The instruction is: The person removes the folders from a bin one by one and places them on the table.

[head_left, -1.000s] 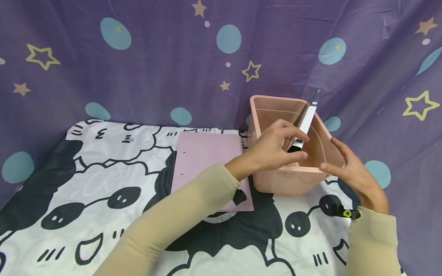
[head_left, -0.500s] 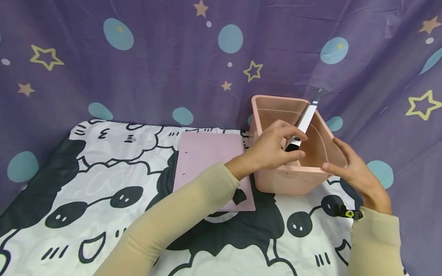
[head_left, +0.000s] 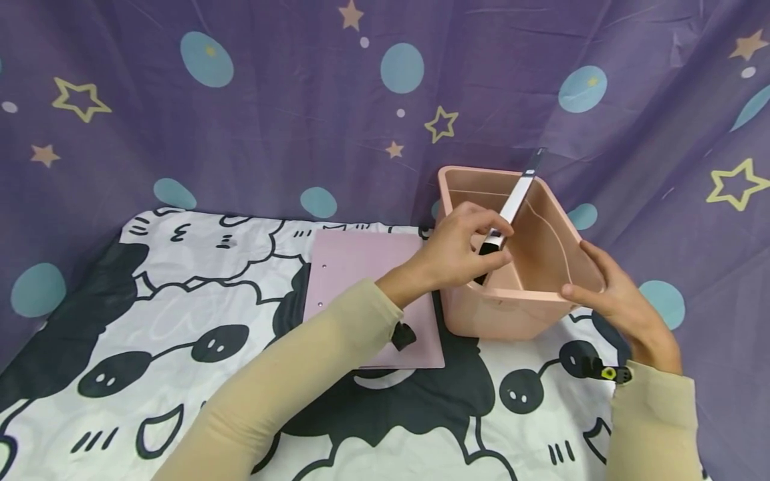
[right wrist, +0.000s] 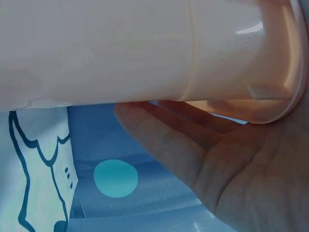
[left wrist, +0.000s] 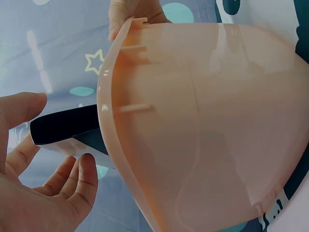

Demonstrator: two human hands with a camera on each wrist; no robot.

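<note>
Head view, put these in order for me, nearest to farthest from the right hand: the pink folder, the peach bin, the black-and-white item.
1. Peach bin: touching the right hand.
2. Black-and-white item: slanting across the bin's opening.
3. Pink folder: lying left of the bin.

No words, brand or number can be read: the small pale mark (head_left: pixel 529 173) on the slim item (head_left: pixel 515 200) is too tiny, while the sheet (head_left: pixel 150 314) bears a drawn curl (head_left: pixel 180 232) shaped like a 3.
</note>
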